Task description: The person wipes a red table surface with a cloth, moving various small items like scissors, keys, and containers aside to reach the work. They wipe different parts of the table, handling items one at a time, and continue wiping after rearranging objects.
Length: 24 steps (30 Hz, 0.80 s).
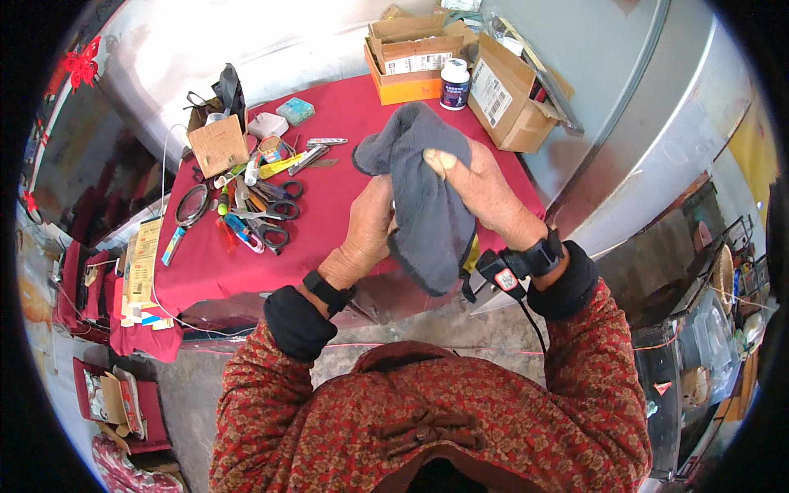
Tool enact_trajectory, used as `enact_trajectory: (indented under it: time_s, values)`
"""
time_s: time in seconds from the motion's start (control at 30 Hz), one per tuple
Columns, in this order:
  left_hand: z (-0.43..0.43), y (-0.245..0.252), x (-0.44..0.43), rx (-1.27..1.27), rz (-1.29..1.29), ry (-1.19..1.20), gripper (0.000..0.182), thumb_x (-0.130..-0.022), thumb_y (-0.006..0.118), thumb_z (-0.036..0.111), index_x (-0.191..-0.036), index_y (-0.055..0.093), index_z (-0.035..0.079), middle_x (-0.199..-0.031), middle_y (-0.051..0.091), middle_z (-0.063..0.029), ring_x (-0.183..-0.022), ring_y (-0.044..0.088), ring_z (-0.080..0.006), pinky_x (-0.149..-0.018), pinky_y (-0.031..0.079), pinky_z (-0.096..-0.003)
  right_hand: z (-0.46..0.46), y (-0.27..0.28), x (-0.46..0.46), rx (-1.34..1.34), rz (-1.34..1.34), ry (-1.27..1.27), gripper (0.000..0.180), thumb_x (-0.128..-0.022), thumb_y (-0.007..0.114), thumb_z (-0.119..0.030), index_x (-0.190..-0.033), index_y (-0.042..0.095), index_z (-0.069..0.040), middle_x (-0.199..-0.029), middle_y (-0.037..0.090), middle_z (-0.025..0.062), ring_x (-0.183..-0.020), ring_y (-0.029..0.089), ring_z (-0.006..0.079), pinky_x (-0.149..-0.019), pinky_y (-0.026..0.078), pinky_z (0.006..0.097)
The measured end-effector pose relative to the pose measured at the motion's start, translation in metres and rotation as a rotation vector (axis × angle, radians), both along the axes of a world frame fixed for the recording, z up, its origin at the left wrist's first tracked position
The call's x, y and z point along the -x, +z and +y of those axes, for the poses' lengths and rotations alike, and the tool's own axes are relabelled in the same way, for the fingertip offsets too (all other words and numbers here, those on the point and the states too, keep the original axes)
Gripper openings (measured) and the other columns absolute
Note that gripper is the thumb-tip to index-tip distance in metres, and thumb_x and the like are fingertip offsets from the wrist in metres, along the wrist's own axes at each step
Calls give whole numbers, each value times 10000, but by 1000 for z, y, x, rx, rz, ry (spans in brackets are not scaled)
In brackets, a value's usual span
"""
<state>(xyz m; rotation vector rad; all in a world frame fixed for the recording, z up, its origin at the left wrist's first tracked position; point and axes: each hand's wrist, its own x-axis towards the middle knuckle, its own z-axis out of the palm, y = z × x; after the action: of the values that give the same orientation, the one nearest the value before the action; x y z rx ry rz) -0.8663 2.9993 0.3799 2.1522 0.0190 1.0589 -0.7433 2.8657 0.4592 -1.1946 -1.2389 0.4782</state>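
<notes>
A grey cloth (425,203) hangs bunched between my two hands, above the red tablecloth (333,203). My right hand (487,182) grips its upper right part, the thumb pressed on top. On the cloth's left side my left hand (370,225) is closed around something at its edge; the fingers are mostly hidden, and whether an object lies within the folds cannot be told. Left of my hands lie scissors (274,212), a magnifying glass (192,205), a yellow utility knife (280,166) and pens in a loose pile.
At the table's back stand an orange box (404,92), a white-capped bottle (455,83) and an open cardboard box (505,101). A small carton (219,146) with a black bag is at the back left. Papers (143,259) lie by the left edge, near a white cable (161,203).
</notes>
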Motion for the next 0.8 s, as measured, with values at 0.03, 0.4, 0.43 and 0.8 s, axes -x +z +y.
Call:
enact_trajectory:
  time_s: [0.03,0.4,0.43,0.8]
  values:
    - [-1,0,0,28,6,-30,424,-748,639,80,-1149,508,47,-1034,571,-194,-955,571,-389,-803,470,-398,2,-4,-4,67,133,-4,329,-924,560,-281,-1100,576,-4,-944,612,24,-864,566,111,-775,476,271]
    - [4,3,1,386,-167,-17,505,-839,610,105,-1292,400,29,-1154,562,-135,-1063,560,-214,-925,432,-313,2,-9,2,53,313,-27,536,-898,564,-368,-1297,434,-33,-1187,556,108,-1054,564,199,-914,460,339]
    - [5,-13,3,225,-139,42,500,-849,613,116,-1296,403,37,-1168,550,-105,-1063,554,-199,-929,431,-313,12,-11,13,11,16,-78,493,-877,606,-290,-1260,459,-17,-1145,569,96,-1000,584,179,-869,476,318]
    - [46,-74,-6,365,-6,-200,538,-855,600,182,-1318,357,55,-1292,413,-96,-1199,418,-219,-1010,353,-340,49,-9,13,-100,-210,-13,464,-819,676,-201,-1199,514,11,-1064,629,94,-972,582,162,-879,461,307]
